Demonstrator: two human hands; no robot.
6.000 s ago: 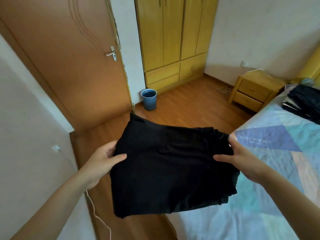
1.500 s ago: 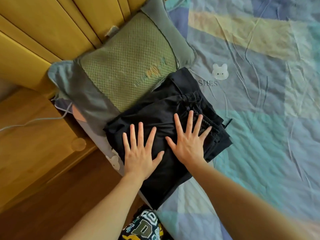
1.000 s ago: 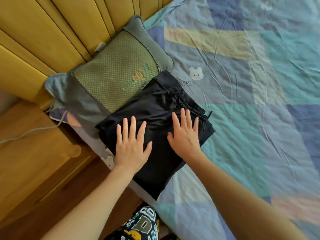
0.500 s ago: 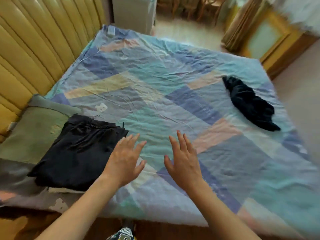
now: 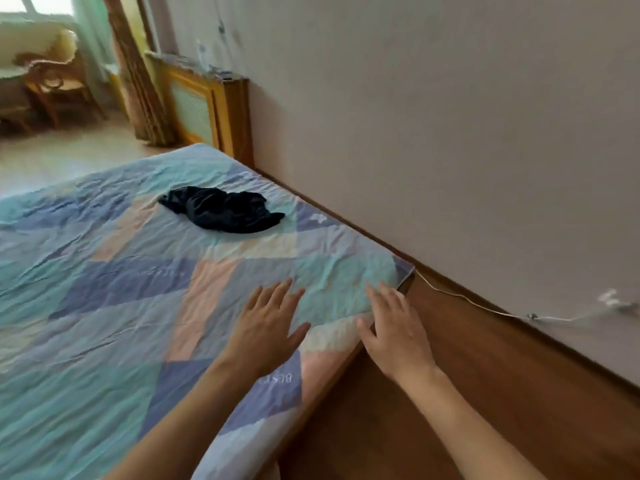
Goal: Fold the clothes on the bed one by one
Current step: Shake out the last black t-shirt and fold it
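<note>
A dark, crumpled garment [image 5: 223, 209] lies unfolded on the bed [image 5: 104, 289], toward its far side and near the edge that runs along the wall [image 5: 450, 133], well apart from both hands. The bed is covered by a wrinkled patchwork sheet in teal, blue, pink and cream blocks. The left hand [image 5: 266, 327] is stretched out over the sheet near the bed's near corner, fingers straight and spread, grasping nothing (whether the palm actually touches the fabric cannot be told). The right hand [image 5: 394, 332] is likewise released, fingers extended and slightly fanned, positioned over the bed's edge where the sheet meets the wooden floor [image 5: 467, 393]; it holds nothing. Both forearms reach in from the bottom of the view. A thin white cable [image 5: 485, 308] runs along the base of the wall beside the bed's corner. Farther back a wooden radiator cover [image 5: 207, 109] stands against the wall, and a wooden chair [image 5: 55, 84] sits blurred by the window.
</note>
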